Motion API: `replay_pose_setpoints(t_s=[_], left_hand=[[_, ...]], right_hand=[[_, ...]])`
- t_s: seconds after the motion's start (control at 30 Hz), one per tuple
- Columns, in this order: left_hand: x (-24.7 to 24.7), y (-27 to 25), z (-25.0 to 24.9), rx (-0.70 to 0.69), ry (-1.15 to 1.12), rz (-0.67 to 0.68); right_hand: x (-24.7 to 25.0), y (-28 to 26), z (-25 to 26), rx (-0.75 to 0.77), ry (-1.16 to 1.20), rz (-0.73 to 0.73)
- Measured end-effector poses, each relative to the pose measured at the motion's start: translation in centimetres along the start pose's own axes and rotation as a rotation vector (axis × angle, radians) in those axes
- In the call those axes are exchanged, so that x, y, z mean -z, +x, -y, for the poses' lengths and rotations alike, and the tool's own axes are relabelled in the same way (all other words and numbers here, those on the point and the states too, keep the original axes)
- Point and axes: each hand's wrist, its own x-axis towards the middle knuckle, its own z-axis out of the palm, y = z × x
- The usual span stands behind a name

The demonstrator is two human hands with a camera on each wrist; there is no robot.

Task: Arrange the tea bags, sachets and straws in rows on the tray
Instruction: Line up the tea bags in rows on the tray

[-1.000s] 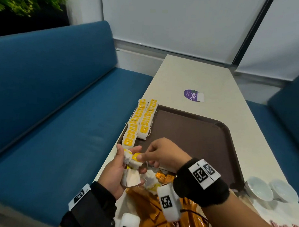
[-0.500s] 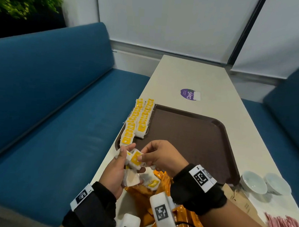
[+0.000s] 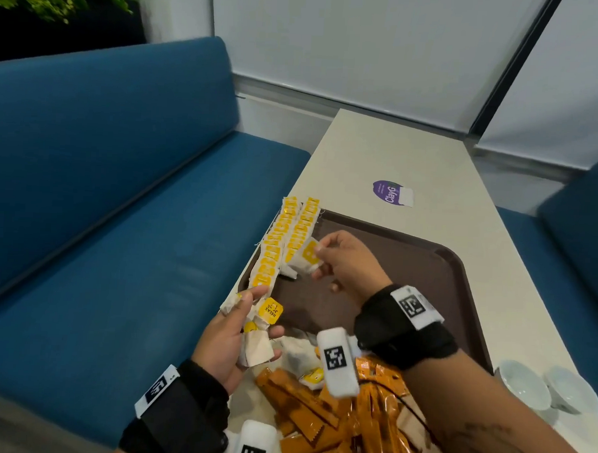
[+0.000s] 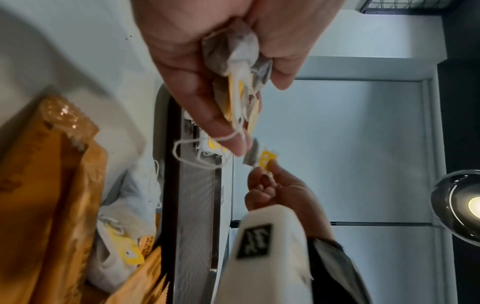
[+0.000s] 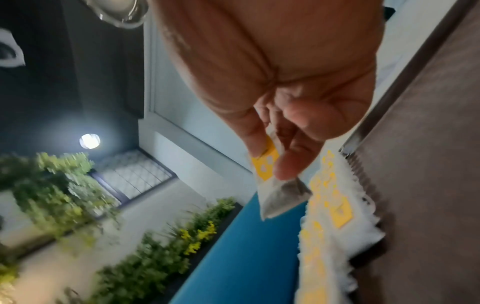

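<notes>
Right hand (image 3: pixel 349 262) first: thumb and forefinger pinch one tea bag (image 3: pixel 305 259) by its yellow tag, the other fingers loosely curled, and the bag hangs just at the near end of the second row (image 3: pixel 300 231), over the tray's (image 3: pixel 425 276) left edge. The right-wrist view shows the pouch dangling below the fingertips (image 5: pixel 284 164), close beside the laid bags.

Left hand (image 3: pixel 231 336) now: fingers wrapped round a bunch (image 3: pixel 257 330) of spare bags, strings trailing, held off the tray's near left corner. Behind it, by the tray's near edge, loose bags lie on the heap of orange sachets (image 3: pixel 316 419). Pink straws just peep in at the table's (image 3: pixel 379 154) near right corner. Two rows run along the tray's left edge, the first row (image 3: pixel 272 249) longer than the second.

To land this one well, I'd say lower it so it overlaps the last bag like a shingle, tag up and square with its neighbours, then let go cleanly so the string doesn't drag the row askew.

And the change: half a second back both hands were together at the tray's near edge, the right picking this bag out of the left's bunch. Now the right has carried it forward to the row end, while the left has stayed back with its bunch.
</notes>
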Motion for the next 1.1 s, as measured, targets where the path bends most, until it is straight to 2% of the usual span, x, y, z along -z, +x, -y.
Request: replay_pose_setpoints(t_s=[0.23, 0.43, 0.6, 0.9, 1.1], left_hand=[[0.6, -0.1, 0.1, -0.008, 0.01, -0.02], [1.3, 0.0, 0.0, -0.007, 0.009, -0.047], [1.5, 0.1, 0.1, 0.001, -0.001, -0.051], [1.1, 0.3, 0.1, 0.015, 0.015, 0.001], [1.0, 0.1, -0.1, 0.02, 0.026, 0.001]], right_hand=[[-2.3, 6.2, -2.0, -0.154, -0.498, 0.127], [-4.0, 8.6, -2.8, -0.147, -0.509, 0.053], [-4.6, 8.4, -2.7, -0.182, -0.714, 0.068], [-5.1, 10.2, -1.9, -0.157, -1.007, 0.085], [-4.7, 10.4, -1.8, -0.164, -0.961, 0.064]])
